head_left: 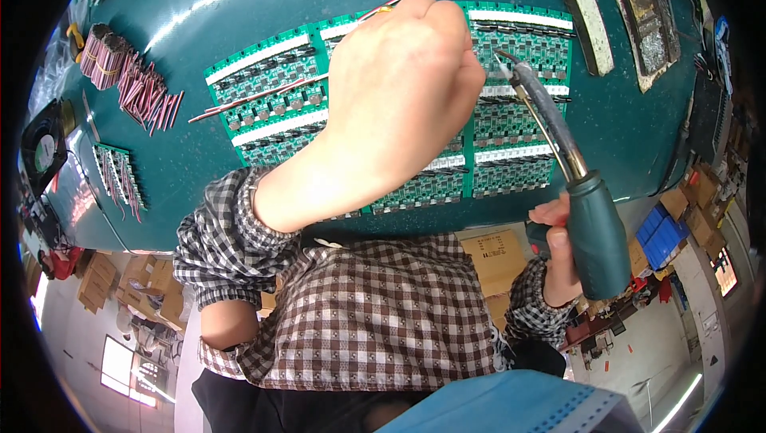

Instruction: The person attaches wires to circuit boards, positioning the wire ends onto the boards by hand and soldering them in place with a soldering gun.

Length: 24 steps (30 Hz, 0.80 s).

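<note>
Below me lies a panel of green circuit boards with white connector strips and rows of small black parts. My left hand is closed in a fist over its middle, back of the hand up, fingertips hidden. Thin red, white and dark wires run out from under its left side across the boards. My right hand grips a soldering iron by its dark green handle. The bent, blackened tip points up and left over the boards, just right of my left hand. Whether the tip touches anything, I cannot tell.
At the left lie bundled wires, loose wire pieces, a small wired board and a fan. At the far right are a pale curved strip and a soldering tray. The green mat covers the table.
</note>
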{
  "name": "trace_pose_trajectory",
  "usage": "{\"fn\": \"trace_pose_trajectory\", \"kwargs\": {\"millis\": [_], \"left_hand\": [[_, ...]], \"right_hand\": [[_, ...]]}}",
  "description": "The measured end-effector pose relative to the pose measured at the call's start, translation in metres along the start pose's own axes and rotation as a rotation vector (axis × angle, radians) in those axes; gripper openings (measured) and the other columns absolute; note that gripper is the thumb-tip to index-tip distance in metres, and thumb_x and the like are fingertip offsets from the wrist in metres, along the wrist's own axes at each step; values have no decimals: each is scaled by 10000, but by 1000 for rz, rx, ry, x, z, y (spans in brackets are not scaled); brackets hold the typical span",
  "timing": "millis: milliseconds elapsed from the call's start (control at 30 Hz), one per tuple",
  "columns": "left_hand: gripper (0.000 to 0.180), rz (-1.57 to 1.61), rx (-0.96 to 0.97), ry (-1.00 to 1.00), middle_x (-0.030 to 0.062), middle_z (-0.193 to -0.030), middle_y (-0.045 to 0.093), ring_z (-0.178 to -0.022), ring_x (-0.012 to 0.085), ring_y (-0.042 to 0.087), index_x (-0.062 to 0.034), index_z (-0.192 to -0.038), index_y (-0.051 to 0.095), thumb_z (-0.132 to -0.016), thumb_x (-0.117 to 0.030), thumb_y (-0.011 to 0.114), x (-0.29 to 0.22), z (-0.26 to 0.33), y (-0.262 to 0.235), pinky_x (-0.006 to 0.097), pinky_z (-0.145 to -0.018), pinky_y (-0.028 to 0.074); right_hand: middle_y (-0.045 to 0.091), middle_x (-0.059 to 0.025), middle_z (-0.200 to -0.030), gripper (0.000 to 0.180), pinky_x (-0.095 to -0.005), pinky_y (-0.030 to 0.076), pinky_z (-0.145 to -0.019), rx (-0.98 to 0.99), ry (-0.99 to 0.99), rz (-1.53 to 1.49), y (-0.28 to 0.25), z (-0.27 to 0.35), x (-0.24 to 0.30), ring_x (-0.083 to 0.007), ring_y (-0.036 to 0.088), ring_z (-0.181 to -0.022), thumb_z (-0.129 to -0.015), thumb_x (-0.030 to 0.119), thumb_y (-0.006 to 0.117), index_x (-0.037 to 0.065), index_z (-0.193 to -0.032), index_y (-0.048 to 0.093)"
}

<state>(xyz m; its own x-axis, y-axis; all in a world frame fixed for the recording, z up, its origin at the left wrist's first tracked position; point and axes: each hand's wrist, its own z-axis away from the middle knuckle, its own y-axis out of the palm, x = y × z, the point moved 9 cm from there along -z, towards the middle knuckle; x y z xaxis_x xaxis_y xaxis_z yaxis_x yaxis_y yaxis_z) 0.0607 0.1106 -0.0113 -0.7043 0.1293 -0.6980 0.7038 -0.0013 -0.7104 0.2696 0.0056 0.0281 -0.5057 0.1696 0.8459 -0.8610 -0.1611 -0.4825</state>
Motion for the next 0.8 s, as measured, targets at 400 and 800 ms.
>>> {"fn": "trace_pose_trajectory", "kwargs": {"millis": [400,800], "left_hand": [[95,-18,-4,-1,47,-632,490,-558,229,518,-59,-745,570,-708,-58,658,-1,0,-2,353,-496,402],[97,-42,-17,4,51,-636,511,-545,231,532,-54,-731,578,-701,-56,670,-2,2,-2,350,-496,414]], "right_hand": [[604,-181,-922,424,-386,571,-692,-6,72,-128,5,-3,6,-286,628,-831,-856,189,624,-121,-1130,526],[596,-184,-960,455,-386,577,-707,-17,108,-199,6,3,-3,-279,623,-861,-871,207,621,-121,-1162,499]]}}
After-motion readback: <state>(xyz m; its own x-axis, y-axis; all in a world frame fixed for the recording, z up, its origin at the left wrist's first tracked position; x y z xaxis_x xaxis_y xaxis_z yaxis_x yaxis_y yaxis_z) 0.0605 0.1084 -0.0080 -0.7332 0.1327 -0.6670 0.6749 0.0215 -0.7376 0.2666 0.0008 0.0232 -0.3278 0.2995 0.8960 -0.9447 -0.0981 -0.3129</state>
